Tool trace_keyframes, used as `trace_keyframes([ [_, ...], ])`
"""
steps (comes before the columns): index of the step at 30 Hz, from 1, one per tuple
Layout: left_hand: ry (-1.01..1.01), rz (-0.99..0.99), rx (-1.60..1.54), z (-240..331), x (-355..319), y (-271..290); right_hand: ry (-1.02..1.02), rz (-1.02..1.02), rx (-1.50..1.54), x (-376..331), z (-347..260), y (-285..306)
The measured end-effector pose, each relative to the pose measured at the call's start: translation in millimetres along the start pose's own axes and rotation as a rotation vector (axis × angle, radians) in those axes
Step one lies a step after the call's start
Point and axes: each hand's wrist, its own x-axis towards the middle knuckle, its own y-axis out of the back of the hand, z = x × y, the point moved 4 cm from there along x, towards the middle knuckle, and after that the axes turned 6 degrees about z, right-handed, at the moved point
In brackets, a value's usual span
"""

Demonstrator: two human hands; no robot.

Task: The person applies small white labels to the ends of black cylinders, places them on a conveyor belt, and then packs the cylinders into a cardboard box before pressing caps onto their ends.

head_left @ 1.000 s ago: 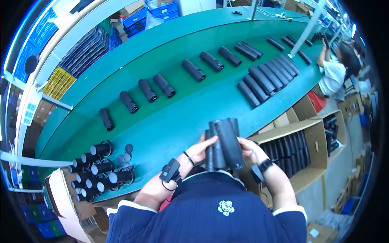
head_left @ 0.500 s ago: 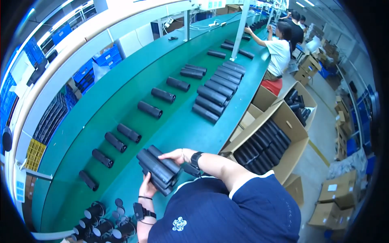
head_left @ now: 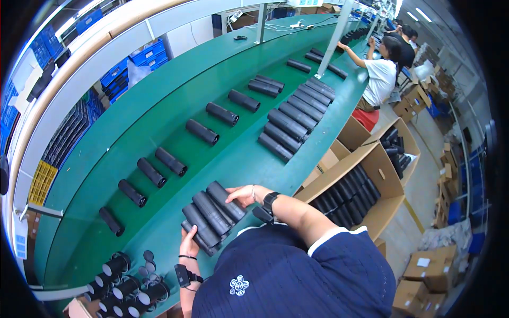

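Note:
A bundle of several black tubes point(head_left: 211, 213) lies side by side at the near edge of the green conveyor table point(head_left: 159, 111). My left hand point(head_left: 189, 245) grips the bundle's near-left end. My right hand point(head_left: 242, 195) presses against the bundle's far-right end, a dark watch on its wrist. Both hands hold the tubes together just above or on the table surface; I cannot tell which.
Single black tubes point(head_left: 201, 132) lie in a diagonal line along the table, and a packed row of tubes point(head_left: 294, 119) lies further right. An open cardboard box point(head_left: 354, 191) of tubes stands to my right. Black cups point(head_left: 117, 283) cluster at lower left. Other people point(head_left: 379, 74) work far along the line.
The view has swung to the right along the table. The bundle of tubes went from upright in front of my chest to lying low at the table's near edge, still between both hands.

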Motion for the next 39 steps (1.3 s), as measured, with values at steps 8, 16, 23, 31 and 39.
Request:
trace_keyframes([
  [8,-0.078,0.123,0.045,11,-6,26,0.218,0.328,-0.606,-9,-20,11],
  [16,-0.075,0.26,0.107,9,1,54,0.275,0.808,-1.357,-33,-32,3],
  [23,-0.075,0.271,0.035,12,-23,50,0.593,0.542,-1.127,-12,-13,-2],
  [31,-0.357,0.131,0.101,28,-28,19,0.589,0.608,-1.2,-35,-31,2],
  [39,-0.697,0.04,0.572,48,-72,9,0.452,0.151,-0.84,-8,-46,-135],
])
